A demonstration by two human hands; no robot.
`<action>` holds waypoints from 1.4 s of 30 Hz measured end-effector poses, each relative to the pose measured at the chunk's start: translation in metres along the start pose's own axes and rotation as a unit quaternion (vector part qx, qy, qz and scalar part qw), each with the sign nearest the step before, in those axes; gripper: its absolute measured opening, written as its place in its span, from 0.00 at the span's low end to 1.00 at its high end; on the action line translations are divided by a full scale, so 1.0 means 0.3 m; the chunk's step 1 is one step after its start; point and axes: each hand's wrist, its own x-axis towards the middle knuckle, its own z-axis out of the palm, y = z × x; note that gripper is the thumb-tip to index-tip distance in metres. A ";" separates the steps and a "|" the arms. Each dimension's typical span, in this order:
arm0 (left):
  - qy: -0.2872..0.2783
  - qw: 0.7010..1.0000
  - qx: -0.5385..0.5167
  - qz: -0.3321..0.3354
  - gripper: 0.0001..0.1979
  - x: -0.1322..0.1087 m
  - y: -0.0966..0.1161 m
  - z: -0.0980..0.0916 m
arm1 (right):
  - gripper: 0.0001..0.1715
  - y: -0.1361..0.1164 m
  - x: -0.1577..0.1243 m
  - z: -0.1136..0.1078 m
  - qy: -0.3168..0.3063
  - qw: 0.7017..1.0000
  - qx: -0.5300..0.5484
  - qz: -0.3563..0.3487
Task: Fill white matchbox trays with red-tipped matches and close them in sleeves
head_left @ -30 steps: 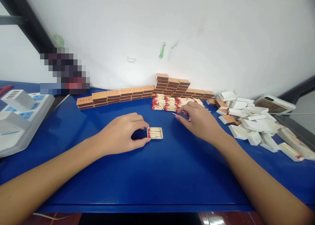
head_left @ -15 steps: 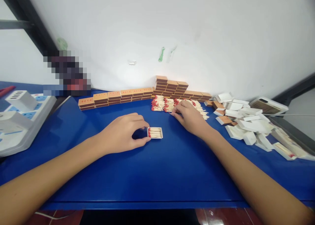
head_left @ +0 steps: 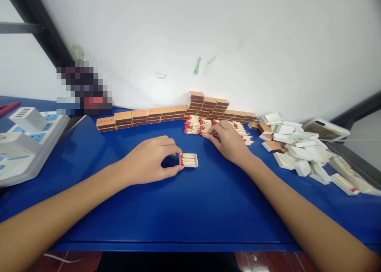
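Note:
My left hand (head_left: 154,160) holds a small white matchbox tray (head_left: 197,161) by its left end, between thumb and fingers. Inside it lie matches (head_left: 189,160) with their red heads toward that hand. Farther back, my right hand (head_left: 228,141) reaches over a pile of loose matches (head_left: 192,125), thumb and fingers bent together at its near edge. The hand covers part of the pile, so what its fingertips pinch cannot be made out. The tray rests on the blue table (head_left: 178,212).
Brown matchboxes (head_left: 154,112) form a stacked row along the wall. At right lies a heap of white trays (head_left: 300,139) with some brown sleeves (head_left: 271,146) and one tray holding matches (head_left: 344,183). A phone (head_left: 326,129) leans behind them. A power strip (head_left: 50,145) with plugs stands left.
The view has shifted slightly. My right hand's fingertips have moved a little at the edge of the match pile; my left hand keeps its hold on the tray.

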 end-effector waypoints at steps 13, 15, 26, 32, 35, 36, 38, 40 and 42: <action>-0.006 1.000 -0.001 -0.003 0.12 0.000 -0.001 0.001 | 0.09 0.031 -0.002 -0.008 -0.030 0.999 0.015 -0.012; -0.010 1.000 0.000 -0.004 0.12 0.000 0.000 0.001 | 0.09 0.034 -0.002 -0.013 -0.044 0.999 0.016 -0.016; -0.007 1.000 -0.002 -0.003 0.13 -0.001 -0.009 0.008 | 0.08 -0.042 -0.025 -0.073 -0.044 0.998 0.023 -0.033; -0.008 1.000 0.003 -0.004 0.12 0.001 -0.007 0.009 | 0.07 0.031 -0.032 -0.059 -0.072 0.997 0.021 -0.015; -0.008 1.000 0.003 -0.003 0.13 0.002 -0.006 0.008 | 0.08 0.035 -0.029 -0.048 -0.070 0.997 0.034 -0.010; -0.008 1.000 0.003 -0.002 0.13 0.001 -0.006 0.008 | 0.08 0.034 -0.028 -0.045 -0.068 0.997 0.038 -0.008; -0.007 1.000 0.002 -0.002 0.13 0.000 -0.006 0.008 | 0.08 0.033 -0.026 -0.040 -0.061 0.997 0.040 -0.004; -0.004 1.000 0.000 -0.002 0.13 -0.002 -0.007 0.007 | 0.09 0.035 -0.027 -0.037 -0.057 0.998 0.039 0.000; -0.003 1.000 0.000 -0.002 0.12 -0.003 -0.006 0.006 | 0.09 0.040 -0.028 -0.034 -0.060 0.997 0.039 0.007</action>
